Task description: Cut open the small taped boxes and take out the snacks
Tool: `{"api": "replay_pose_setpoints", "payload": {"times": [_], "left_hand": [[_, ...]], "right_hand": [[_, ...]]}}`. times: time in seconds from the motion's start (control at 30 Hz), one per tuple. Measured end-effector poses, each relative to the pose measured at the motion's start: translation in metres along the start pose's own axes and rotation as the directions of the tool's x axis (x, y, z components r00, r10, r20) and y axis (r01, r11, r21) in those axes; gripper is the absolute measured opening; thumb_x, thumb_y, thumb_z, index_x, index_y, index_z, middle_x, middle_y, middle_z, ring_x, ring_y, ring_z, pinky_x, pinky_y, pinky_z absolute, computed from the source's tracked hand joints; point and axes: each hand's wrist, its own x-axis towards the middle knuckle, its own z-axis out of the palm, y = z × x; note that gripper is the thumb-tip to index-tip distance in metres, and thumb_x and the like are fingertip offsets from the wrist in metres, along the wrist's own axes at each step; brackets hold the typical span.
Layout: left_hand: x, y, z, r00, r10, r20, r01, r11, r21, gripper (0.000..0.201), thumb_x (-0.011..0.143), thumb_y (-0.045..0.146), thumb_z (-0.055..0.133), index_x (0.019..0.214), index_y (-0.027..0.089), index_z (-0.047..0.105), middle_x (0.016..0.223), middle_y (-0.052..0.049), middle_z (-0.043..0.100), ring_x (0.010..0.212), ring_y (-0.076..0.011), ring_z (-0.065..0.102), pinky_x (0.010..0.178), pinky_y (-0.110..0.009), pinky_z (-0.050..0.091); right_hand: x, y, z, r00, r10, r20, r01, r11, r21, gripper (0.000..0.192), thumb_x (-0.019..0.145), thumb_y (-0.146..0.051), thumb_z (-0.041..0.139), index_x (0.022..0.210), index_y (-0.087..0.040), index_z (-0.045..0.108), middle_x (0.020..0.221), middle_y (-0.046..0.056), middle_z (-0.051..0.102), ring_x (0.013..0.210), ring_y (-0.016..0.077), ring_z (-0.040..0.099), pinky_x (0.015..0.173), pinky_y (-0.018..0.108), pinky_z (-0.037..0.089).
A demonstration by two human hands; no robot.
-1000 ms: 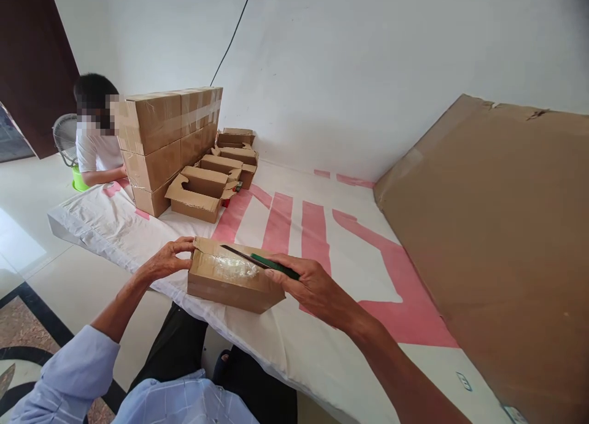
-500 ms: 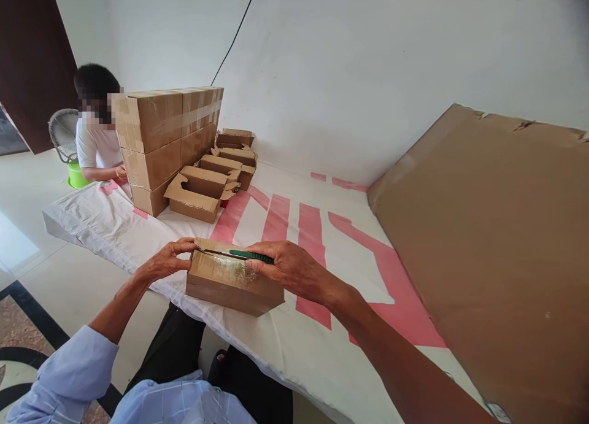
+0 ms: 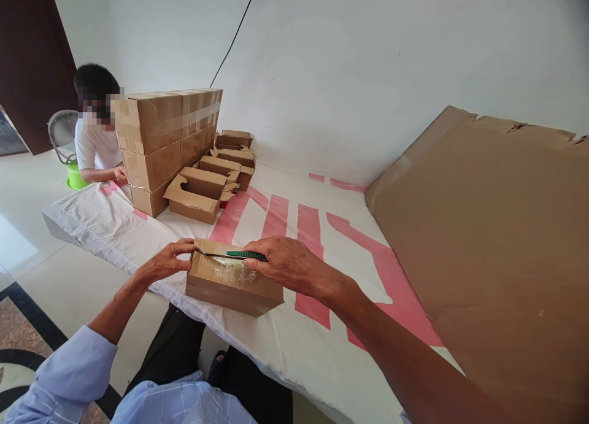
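A closed cardboard box [image 3: 234,292] with shiny clear tape on its top lies near the table's front edge. At its left end, my left hand [image 3: 168,260] grips the upper corner between thumb and fingers. My right hand [image 3: 288,264] is closed round a green-handled knife [image 3: 246,254] above the box top. Its thin dark blade points left, and the tip meets the box by my left fingertips. Exactly how deep the tip sits I cannot tell.
A stack of taped boxes [image 3: 159,123] stands at the back left, beside several open boxes [image 3: 197,188]. Behind the stack sits a person [image 3: 94,145]. A large cardboard sheet [image 3: 488,240] leans at the right. White cloth with pink shapes covers the table [image 3: 294,350].
My right hand and the knife have shifted slightly left and up, with the tip staying at the box's left end. My left hand holds the same corner.
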Motion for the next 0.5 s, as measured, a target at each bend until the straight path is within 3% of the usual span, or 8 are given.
{"api": "replay_pose_setpoints", "payload": {"times": [0.13,0.27,0.5], "left_hand": [[0.001,0.001,-0.002,1.000,0.016,0.002,-0.016,0.999,0.048,0.042,0.083,0.029,0.082,0.125,0.032,0.081,0.149,-0.006,0.064,0.146,-0.0332,0.049,0.126,-0.046,0.035],[0.001,0.000,-0.004,1.000,-0.001,-0.022,0.004,0.994,0.105,0.041,0.083,0.032,0.082,0.124,0.031,0.081,0.148,-0.007,0.065,0.146,-0.0329,0.049,0.127,-0.046,0.033],[0.002,0.000,-0.003,0.998,-0.039,-0.039,0.043,0.993,0.108,0.042,0.078,0.022,0.081,0.119,0.029,0.083,0.148,-0.007,0.063,0.142,-0.0317,0.053,0.124,-0.044,0.037]], "right_hand": [[0.006,-0.005,-0.001,1.000,-0.011,0.010,0.011,0.998,-0.062,0.028,0.094,-0.027,0.052,0.069,-0.024,0.066,0.067,0.003,0.067,0.056,0.0160,0.053,0.055,0.031,0.027],[0.009,-0.005,-0.008,0.999,-0.039,0.025,0.040,0.998,-0.054,0.021,0.092,-0.026,0.053,0.078,-0.026,0.068,0.067,0.002,0.068,0.059,0.0176,0.057,0.056,0.031,0.027],[0.012,0.016,-0.004,0.996,-0.089,-0.021,0.088,0.995,-0.036,0.026,0.097,-0.033,0.056,0.095,-0.029,0.081,0.088,0.005,0.079,0.081,0.0234,0.068,0.063,0.031,0.034]]}}
